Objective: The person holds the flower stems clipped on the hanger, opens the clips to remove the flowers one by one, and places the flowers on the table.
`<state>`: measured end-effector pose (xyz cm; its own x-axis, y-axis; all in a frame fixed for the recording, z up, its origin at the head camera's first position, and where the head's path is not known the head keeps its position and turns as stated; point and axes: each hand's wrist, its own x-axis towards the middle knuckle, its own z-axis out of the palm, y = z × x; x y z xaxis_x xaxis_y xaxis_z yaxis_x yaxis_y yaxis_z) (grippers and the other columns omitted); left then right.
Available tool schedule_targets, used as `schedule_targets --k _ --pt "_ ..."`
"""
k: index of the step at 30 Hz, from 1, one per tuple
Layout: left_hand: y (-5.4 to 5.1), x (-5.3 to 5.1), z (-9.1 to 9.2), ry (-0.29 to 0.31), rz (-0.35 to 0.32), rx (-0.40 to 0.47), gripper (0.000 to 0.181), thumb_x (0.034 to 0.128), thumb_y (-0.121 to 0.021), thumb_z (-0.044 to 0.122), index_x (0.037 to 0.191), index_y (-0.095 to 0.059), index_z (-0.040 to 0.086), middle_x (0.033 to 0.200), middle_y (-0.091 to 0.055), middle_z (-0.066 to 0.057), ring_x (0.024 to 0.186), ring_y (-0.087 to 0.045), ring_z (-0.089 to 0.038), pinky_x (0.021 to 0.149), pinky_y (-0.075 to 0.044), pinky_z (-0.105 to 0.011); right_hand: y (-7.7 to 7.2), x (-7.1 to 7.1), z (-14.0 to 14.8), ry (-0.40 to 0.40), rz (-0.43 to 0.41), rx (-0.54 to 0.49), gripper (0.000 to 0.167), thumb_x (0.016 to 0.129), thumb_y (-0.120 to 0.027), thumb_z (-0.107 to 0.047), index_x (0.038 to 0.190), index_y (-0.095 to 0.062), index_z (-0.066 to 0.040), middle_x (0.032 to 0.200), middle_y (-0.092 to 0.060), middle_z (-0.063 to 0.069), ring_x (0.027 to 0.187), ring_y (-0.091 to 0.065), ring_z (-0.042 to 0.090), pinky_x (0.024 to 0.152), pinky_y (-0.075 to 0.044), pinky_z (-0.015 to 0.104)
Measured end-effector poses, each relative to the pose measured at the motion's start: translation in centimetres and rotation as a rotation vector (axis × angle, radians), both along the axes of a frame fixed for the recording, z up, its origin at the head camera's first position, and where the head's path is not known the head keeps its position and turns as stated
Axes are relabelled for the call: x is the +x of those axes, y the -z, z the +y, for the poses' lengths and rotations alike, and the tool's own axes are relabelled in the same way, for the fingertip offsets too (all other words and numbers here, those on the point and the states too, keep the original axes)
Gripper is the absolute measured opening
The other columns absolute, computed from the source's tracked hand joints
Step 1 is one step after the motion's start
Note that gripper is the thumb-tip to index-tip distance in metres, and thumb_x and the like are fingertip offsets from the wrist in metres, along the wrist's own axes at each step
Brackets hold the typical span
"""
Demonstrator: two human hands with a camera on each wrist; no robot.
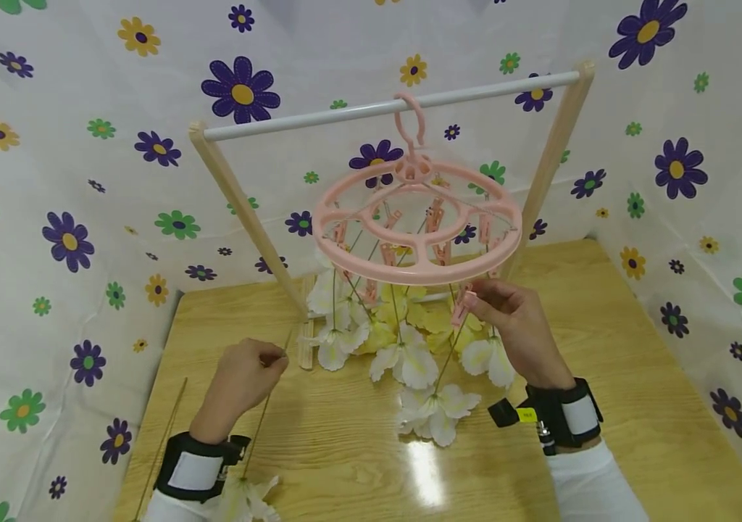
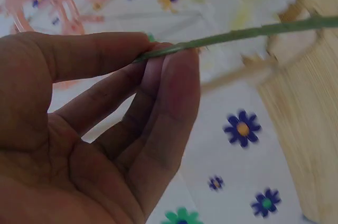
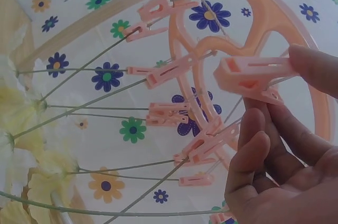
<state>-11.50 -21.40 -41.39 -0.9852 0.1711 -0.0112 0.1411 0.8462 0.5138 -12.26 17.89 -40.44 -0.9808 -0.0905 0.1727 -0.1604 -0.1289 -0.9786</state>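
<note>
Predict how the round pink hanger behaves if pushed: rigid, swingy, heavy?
The pink hanger would likely swing or twist, as a single hook holds it on the white rail. Its ring looks like molded plastic, so probably stiff and fairly light for its size. The flowers clipped below on thin stems may sway with it.
</note>
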Motion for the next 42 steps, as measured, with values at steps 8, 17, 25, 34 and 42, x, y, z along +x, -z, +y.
schedule_targets --k 8,17,25,34,42 --pt "1.4 -1.2 -5.0 -0.087 -0.132 -0.131 0.024 0.0917 -0.061 0.007 0.100 -0.075 -0.011 0.098 -0.072 -0.026 0.074 -0.069 -0.031 0.061 -0.056 -0.045 0.0 -0.3 -0.1 -0.015 0.001 0.009 0.036 0.100 -0.063 -0.003 0.131 -0.055 0.014 0.108 -0.065 0.002 0.100 -0.061 0.016 0.087 -0.052 0.026" --pt "4.0 -1.8 -7.9 -0.196 -0.240 -0.192 0.031 0.0803 -0.052 -0.001 0.051 -0.051 0.009 0.048 -0.038 0.005 0.045 -0.029 -0.009 0.041 -0.025 -0.022 0.7 0.0 0.6 0.015 0.007 0.118 0.038 0.099 -0.066 -0.006 0.132 -0.058 0.009 0.111 -0.064 0.006 0.097 -0.057 0.019 0.082 -0.051 0.023" --pt "5.7 -2.3 -9.2 -0.269 -0.346 -0.218 0.028 0.0826 -0.050 0.001 0.058 -0.042 0.011 0.053 -0.044 -0.001 0.046 -0.043 -0.016 0.040 -0.034 -0.026 2.0 0.5 1.4 0.307 0.038 0.080 0.029 0.094 -0.070 0.002 0.120 -0.065 0.012 0.099 -0.069 -0.002 0.087 -0.062 0.015 0.076 -0.052 0.021" --pt "7.0 -3.1 -10.5 -0.274 -0.445 -0.244 0.023 0.0900 -0.053 0.005 0.068 -0.056 0.000 0.053 -0.055 -0.006 0.045 -0.052 -0.017 0.041 -0.041 -0.027 2.9 -0.1 2.9 0.664 0.074 0.153 0.028 0.090 -0.076 -0.004 0.116 -0.068 0.005 0.100 -0.065 0.009 0.080 -0.054 0.014 0.071 -0.042 0.024" --pt "9.2 -4.1 -11.0 -0.243 -0.473 -0.294 0.019 0.0899 -0.055 0.007 0.075 -0.058 -0.003 0.054 -0.059 -0.010 0.046 -0.055 -0.021 0.044 -0.041 -0.031 2.3 -2.0 2.7 0.423 -0.032 0.283 0.054 0.093 -0.076 -0.017 0.142 -0.058 -0.004 0.125 -0.061 0.016 0.093 -0.050 0.016 0.077 -0.041 0.026"
